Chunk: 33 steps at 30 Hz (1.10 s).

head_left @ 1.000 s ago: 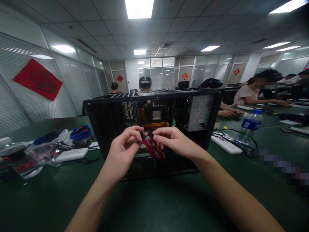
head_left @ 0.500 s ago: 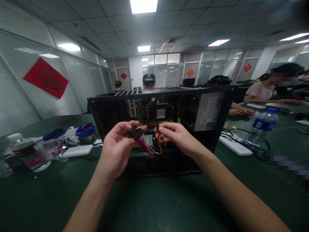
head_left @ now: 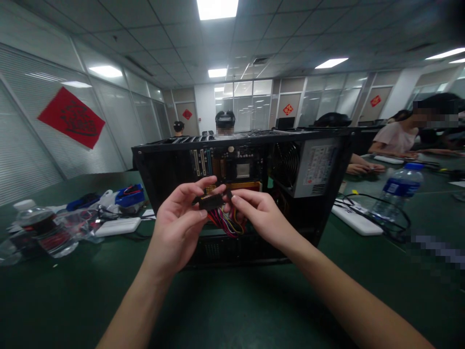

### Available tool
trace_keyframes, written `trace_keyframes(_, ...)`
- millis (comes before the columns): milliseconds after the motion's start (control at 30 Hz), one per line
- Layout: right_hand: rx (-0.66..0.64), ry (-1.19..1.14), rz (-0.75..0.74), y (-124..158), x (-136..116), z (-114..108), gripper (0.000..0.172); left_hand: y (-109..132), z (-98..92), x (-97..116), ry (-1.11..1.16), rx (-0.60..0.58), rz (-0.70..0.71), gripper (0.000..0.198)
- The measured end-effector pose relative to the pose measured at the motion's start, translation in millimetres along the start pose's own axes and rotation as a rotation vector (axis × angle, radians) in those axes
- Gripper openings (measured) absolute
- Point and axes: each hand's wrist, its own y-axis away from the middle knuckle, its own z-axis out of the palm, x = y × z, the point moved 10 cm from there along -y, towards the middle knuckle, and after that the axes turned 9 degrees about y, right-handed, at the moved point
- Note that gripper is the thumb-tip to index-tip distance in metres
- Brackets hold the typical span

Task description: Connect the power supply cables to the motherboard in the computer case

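My left hand (head_left: 181, 220) grips a wide black connector (head_left: 210, 201) between thumb and fingers. Coloured wires (head_left: 227, 223) run from it and hang below both hands. Just to its right, my right hand (head_left: 259, 211) pinches a small black connector (head_left: 229, 194), close to the wide one; whether the two touch is unclear. Behind the hands stands an open black computer case (head_left: 163, 167), with a circuit board (head_left: 232, 157) inside. A power supply (head_left: 312, 167) with a fan sits in its upper right.
On the green table (head_left: 232, 305), a dark-labelled bottle (head_left: 45, 228), plastic bags and a white box (head_left: 118, 226) lie left. A white device (head_left: 358, 218), cables and a blue-capped bottle (head_left: 399, 189) are right. Other people sit beyond.
The small connector in my right hand has moved left, closer to the wide connector. The wide connector has shifted slightly right and turned more level, and the wires are bunched lower.
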Motion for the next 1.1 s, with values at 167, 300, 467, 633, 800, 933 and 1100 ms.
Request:
trace_keyframes(167,0.047,0.025,-0.029,5.4,-7.7,1.3,0.037,3.3,8.8,-5.5,0.093,-0.056,0.007,0.023)
trace_keyframes(300,0.107,0.12,-0.075,8.9,-13.0,1.2,0.037,7.2,16.1,-7.3,0.161,-0.063,0.059,0.02)
trace_keyframes(467,0.037,0.15,-0.145,11.9,-21.2,14.1,0.03,12.5,17.6,-5.6,0.168,-0.05,0.146,0.021)
trace_keyframes(633,0.015,0.169,-0.162,12.0,-23.2,14.5,0.027,17.9,15.1,-3.2,-0.04,-0.026,0.215,0.023)
trace_keyframes(800,0.046,0.082,-0.127,15.6,-18.9,22.6,0.026,29.5,13.2,0.7,-0.163,0.099,0.35,0.028)
trace_keyframes(933,0.187,-0.08,-0.094,24.6,-12.1,30.8,0.028,42.4,14.9,1.3,-0.187,0.199,0.476,0.035)
trace_keyframes(1100,0.149,-0.116,-0.045,26.2,3.7,46.8,0.03,45.2,21.4,-3.1,-0.24,0.202,0.515,0.038)
